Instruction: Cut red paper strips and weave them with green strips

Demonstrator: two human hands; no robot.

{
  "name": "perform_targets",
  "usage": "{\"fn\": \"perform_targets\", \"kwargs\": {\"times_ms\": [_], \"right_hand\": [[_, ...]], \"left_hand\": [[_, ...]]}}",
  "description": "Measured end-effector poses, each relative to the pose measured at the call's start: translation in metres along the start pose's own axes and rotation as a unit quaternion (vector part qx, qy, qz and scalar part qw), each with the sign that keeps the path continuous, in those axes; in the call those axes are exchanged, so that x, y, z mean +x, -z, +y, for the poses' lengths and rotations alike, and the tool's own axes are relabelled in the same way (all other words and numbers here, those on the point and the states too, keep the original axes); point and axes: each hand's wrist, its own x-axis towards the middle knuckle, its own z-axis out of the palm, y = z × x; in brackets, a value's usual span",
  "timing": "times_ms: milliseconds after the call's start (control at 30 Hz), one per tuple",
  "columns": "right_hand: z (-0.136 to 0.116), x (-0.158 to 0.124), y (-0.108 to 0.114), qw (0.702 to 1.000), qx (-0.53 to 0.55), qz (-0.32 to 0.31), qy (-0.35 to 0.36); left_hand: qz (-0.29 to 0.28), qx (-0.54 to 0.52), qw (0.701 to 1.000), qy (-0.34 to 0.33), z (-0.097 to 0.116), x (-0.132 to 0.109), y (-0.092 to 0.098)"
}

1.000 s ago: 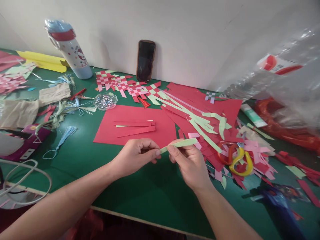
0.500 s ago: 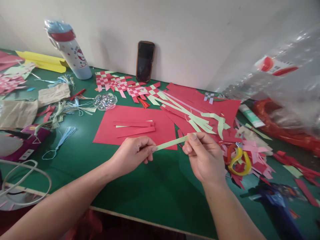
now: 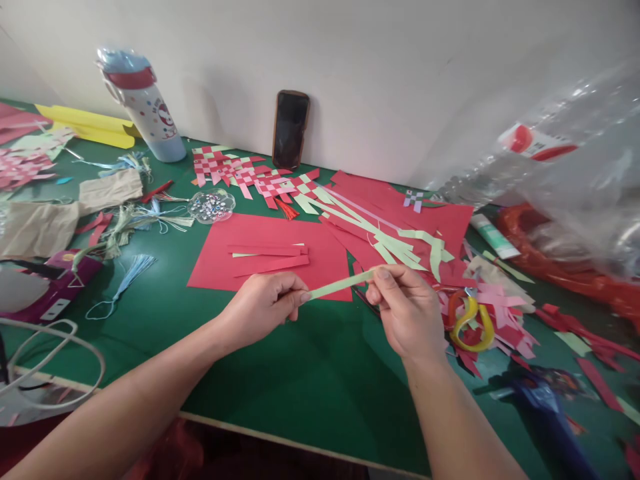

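A light green paper strip (image 3: 340, 285) is stretched between my two hands above the near edge of a red paper sheet (image 3: 210, 267). My left hand (image 3: 273, 298) pinches its left end, and my right hand (image 3: 403, 303) pinches the right end; the fingers hide both tips. On the red sheet lie folded red strips (image 3: 270, 263) with a bit of green showing under one. Past my right hand, long green strips (image 3: 395, 245) spread over more red paper. Yellow-handled scissors (image 3: 473, 327) rest on pink and red scraps beside my right wrist.
Woven paper fish (image 3: 250, 173) line the back, near a clear dish of beads (image 3: 213, 205). A phone (image 3: 291, 128) leans on the wall, and a bottle (image 3: 145, 107) stands left of it. Tassels (image 3: 133, 270), a purple power strip (image 3: 75, 280) and a blue-handled tool (image 3: 543, 407) lie at the sides.
My view has shifted slightly. Both hands keep their pinch on the green strip, which stays taut in nearly the same place; nothing was let go.
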Motion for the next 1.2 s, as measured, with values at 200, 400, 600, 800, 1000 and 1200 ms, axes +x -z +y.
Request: {"fn": "perform_targets", "kwargs": {"times_ms": [200, 400, 600, 800, 1000, 1200], "right_hand": [[-0.009, 0.031, 0.057, 0.961, -0.149, 0.204, 0.113], [0.012, 0.048, 0.094, 0.822, -0.559, 0.096, 0.054], [0.027, 0.053, 0.091, 0.771, -0.632, 0.071, 0.038], [0.023, 0.049, 0.084, 0.737, -0.673, 0.062, 0.015], [0.008, 0.067, 0.063, 0.718, -0.694, 0.013, 0.038], [0.011, 0.113, 0.021, 0.699, -0.705, -0.083, 0.088]], "left_hand": [[0.105, 0.181, 0.978, 0.011, -0.002, 0.006, 0.026], [0.186, 0.299, 0.936, 0.011, -0.017, 0.013, 0.045], [0.195, 0.362, 0.911, -0.029, -0.041, 0.023, 0.053], [0.198, 0.397, 0.895, -0.036, -0.051, 0.028, 0.055], [0.199, 0.41, 0.89, -0.028, -0.054, 0.029, 0.055], [0.212, 0.408, 0.888, -0.007, -0.052, 0.03, 0.053]]}}
